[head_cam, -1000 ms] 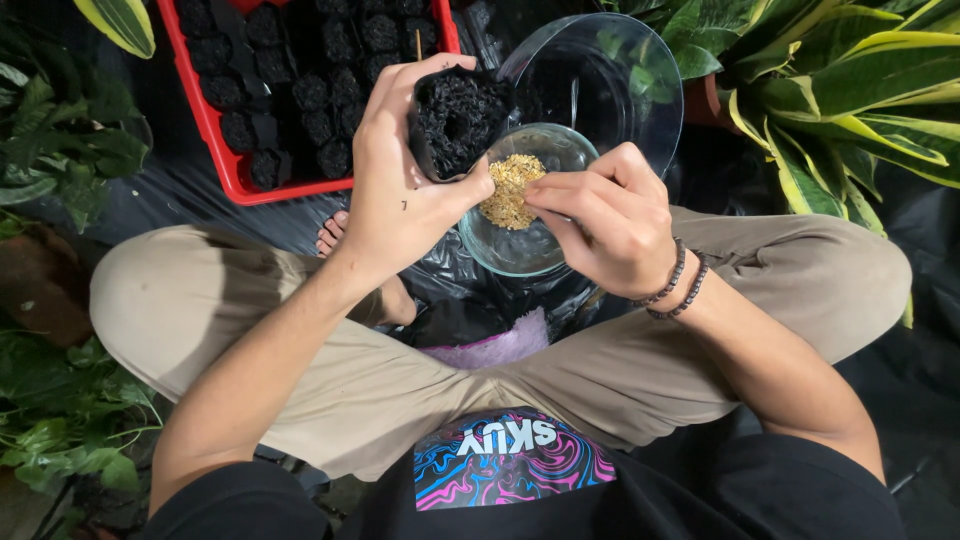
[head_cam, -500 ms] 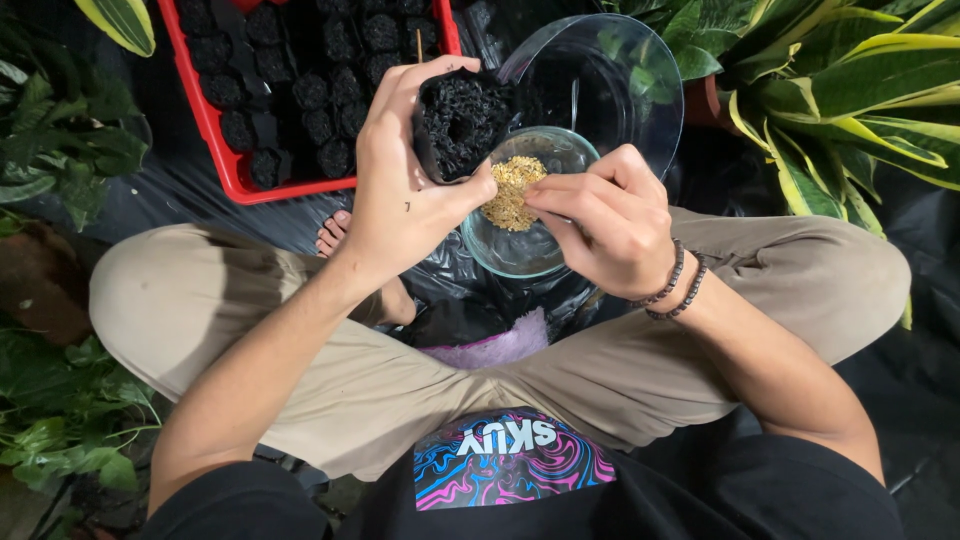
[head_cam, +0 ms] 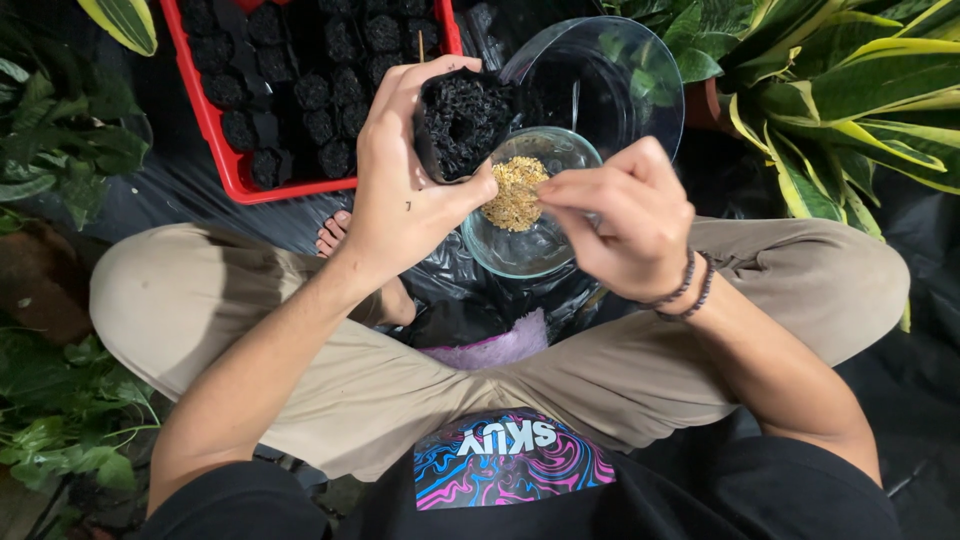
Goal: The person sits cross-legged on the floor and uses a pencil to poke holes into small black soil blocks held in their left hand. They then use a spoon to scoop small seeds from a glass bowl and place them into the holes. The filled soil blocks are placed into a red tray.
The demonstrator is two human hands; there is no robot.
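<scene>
The left hand (head_cam: 405, 195) is wrapped around a small black pot (head_cam: 462, 125) filled with dark soil, fingers curled over its far side and the thumb pressed along its near edge, so the grip is clamped on the pot. The pot is held up in the air, above the near edge of the red tray (head_cam: 215, 150) and just to the left of the small glass bowl (head_cam: 530, 235). It is tipped so that its open mouth faces up toward the camera and slightly to the right; its long axis runs from the mouth back and down into the palm, steeply tilted rather than upright.

The right hand (head_cam: 620, 220) hovers over the small glass bowl with its fingertips (head_cam: 550, 192) pinched together, just beside the left thumb. Whether anything sits between the fingertips cannot be told. Two dark bead bracelets (head_cam: 685, 290) circle the right wrist.

The bowl holds a heap of pale yellow seeds (head_cam: 515, 195). Behind it, touching or nearly so, stands a larger clear bowl (head_cam: 610, 80). The red tray holds rows of other black pots of soil. Everything rests on black plastic sheeting (head_cam: 180, 185). The person sits cross-legged in beige trousers (head_cam: 180, 300), one bare foot (head_cam: 335, 235) showing beneath the left wrist. Green and yellow striped leaves (head_cam: 850, 90) fill the right side.
</scene>
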